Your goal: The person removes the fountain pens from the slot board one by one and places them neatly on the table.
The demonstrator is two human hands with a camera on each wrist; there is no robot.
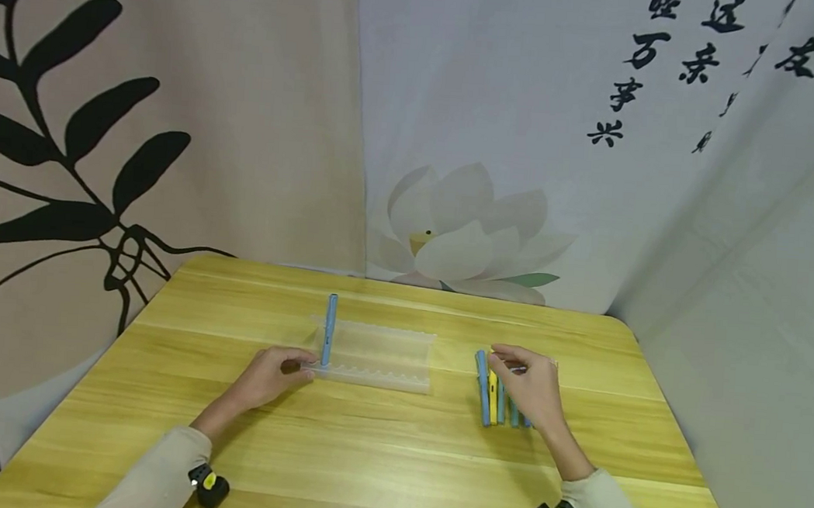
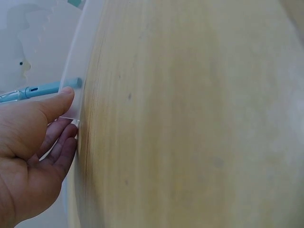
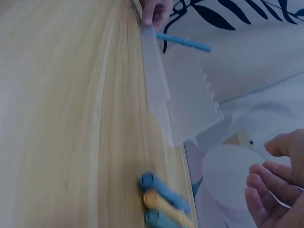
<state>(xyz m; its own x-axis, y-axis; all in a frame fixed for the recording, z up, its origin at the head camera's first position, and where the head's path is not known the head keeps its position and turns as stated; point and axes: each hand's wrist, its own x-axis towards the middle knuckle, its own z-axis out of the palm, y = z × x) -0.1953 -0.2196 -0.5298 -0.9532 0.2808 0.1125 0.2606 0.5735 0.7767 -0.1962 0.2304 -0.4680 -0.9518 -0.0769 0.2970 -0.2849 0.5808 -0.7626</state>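
Observation:
A clear plastic pen rack with notched edges stands on the table, and one blue pen leans in its left end. My left hand pinches the rack's left front corner, thumb on the outer face beside the pen's lower end. To the right lies a row of several pens, among them a blue pen, a yellow pen and a teal pen. Above this row hovers my right hand, fingers loosely bent. The right wrist view shows nothing between its thumb and fingers. It partly hides the pens in the head view.
The wooden table has rounded far corners. Behind it hang a beige curtain with black leaves and a pale cloth with a lotus and writing. Each wrist wears a small black camera.

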